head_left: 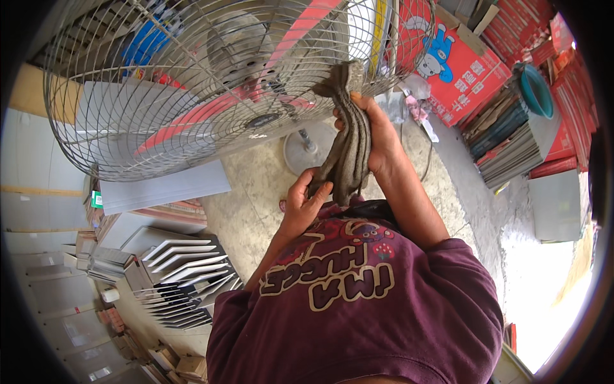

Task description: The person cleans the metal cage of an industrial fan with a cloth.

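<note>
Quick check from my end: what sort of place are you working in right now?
Probably a tile or building-materials shop or storeroom: slabs stand in a rack, red cartons are stacked along the wall, and a big caged fan stands on the bare concrete floor.

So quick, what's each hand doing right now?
Left hand: closed on the bottom end of the grey rag.
Right hand: closed around the rag's upper part, beside the fan cage.

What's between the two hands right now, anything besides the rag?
Only the grey rag. In the head view it hangs twisted from the right hand down to the left hand, both gripping it, in front of the fan's wire guard.
</note>
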`<action>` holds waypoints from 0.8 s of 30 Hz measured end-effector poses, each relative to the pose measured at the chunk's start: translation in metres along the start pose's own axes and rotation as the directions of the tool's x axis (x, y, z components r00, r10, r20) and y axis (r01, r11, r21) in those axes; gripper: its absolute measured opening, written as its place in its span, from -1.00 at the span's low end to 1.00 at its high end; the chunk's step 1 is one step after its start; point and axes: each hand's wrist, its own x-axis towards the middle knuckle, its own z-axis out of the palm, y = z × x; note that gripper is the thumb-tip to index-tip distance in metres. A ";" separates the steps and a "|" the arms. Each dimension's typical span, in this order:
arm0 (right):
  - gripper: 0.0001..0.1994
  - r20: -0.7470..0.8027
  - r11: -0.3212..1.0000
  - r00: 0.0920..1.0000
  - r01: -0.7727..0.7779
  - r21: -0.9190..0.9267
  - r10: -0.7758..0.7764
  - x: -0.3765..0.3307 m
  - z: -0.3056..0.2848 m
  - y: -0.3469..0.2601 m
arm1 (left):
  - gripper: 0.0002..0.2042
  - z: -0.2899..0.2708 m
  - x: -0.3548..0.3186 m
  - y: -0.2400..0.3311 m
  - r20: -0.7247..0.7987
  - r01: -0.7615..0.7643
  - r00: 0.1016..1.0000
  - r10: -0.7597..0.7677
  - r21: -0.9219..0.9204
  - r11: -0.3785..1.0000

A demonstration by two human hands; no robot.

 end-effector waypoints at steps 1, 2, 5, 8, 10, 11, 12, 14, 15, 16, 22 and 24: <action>-0.72 0.041 1.000 0.999 -0.010 0.000 0.010 -0.004 0.007 0.000 | -0.73 -0.001 0.000 -0.003 0.002 -0.027 1.000 0.027 0.014 1.000; -0.71 0.087 0.999 0.995 -0.049 -0.013 0.050 -0.006 0.012 -0.001 | -0.74 -0.002 0.001 -0.006 0.005 -0.054 0.999 0.054 0.028 0.998; -0.67 0.052 0.993 0.999 0.008 -0.121 -0.002 -0.010 0.040 -0.001 | -0.75 0.000 0.002 -0.009 -0.003 -0.092 0.996 0.092 0.006 0.996; -0.65 0.123 0.982 0.992 0.026 -0.189 -0.002 -0.007 0.058 -0.009 | -0.75 0.003 0.002 -0.005 -0.014 -0.112 0.994 0.112 -0.005 0.994; -0.64 0.113 0.985 0.994 0.020 -0.174 -0.001 -0.002 0.063 -0.013 | -0.76 0.003 0.002 -0.002 -0.022 -0.110 0.994 0.110 0.013 0.994; -0.65 0.147 0.989 0.989 0.018 -0.149 0.005 0.001 0.063 -0.015 | -0.76 0.002 0.001 -0.002 -0.027 -0.099 0.995 0.100 0.028 0.995; -0.65 0.180 0.992 0.984 0.010 -0.126 0.013 0.003 0.060 -0.018 | -0.76 0.000 0.000 -0.002 -0.035 -0.088 0.995 0.089 0.042 0.995; -0.67 0.206 0.997 0.978 0.018 -0.072 -0.003 0.005 0.057 -0.022 | -0.76 0.000 -0.001 -0.001 -0.052 -0.107 0.993 0.108 0.025 0.994; -0.70 0.199 0.996 0.980 0.035 -0.078 -0.019 0.007 0.052 -0.022 | -0.76 0.000 -0.001 -0.001 -0.057 -0.113 0.992 0.114 0.014 0.994; -0.71 0.187 0.998 0.982 0.038 -0.059 -0.026 0.011 0.044 -0.022 | -0.76 0.000 -0.001 0.000 -0.052 -0.099 0.994 0.100 0.023 0.995; -0.71 0.040 0.998 0.998 0.052 0.020 -0.053 0.018 -0.001 -0.024 | -0.70 -0.004 0.001 -0.004 0.012 -0.033 0.999 0.032 0.062 0.998; -0.70 0.008 0.997 0.999 0.045 0.069 -0.045 0.019 -0.017 -0.023 | -0.72 -0.003 0.004 -0.006 0.034 -0.038 0.999 0.035 0.086 0.996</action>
